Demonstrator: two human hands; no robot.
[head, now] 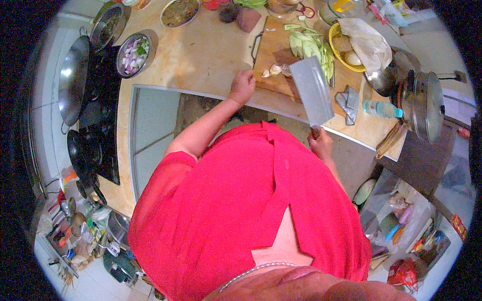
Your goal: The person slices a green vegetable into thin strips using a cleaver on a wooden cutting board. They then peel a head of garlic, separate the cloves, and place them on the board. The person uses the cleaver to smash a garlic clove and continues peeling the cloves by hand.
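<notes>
My right hand (321,143) grips the handle of a broad cleaver (311,89). Its wide grey blade slants over the wooden cutting board (276,45), above the front edge of the counter. Garlic cloves (276,70) lie on the board just left of the blade, partly covered by it. Behind them spreads a pile of sliced pale green vegetable (307,43). At the board's left front edge, my left hand (243,85) is curled into a fist, with nothing visible in it.
A steel bowl of chopped onion (134,55) stands left, near a wok (74,81) by the black stove. To the right are a yellow basket (332,41), a folded grey cloth (348,104), a plastic bottle (382,108) and a lidded pot (427,107).
</notes>
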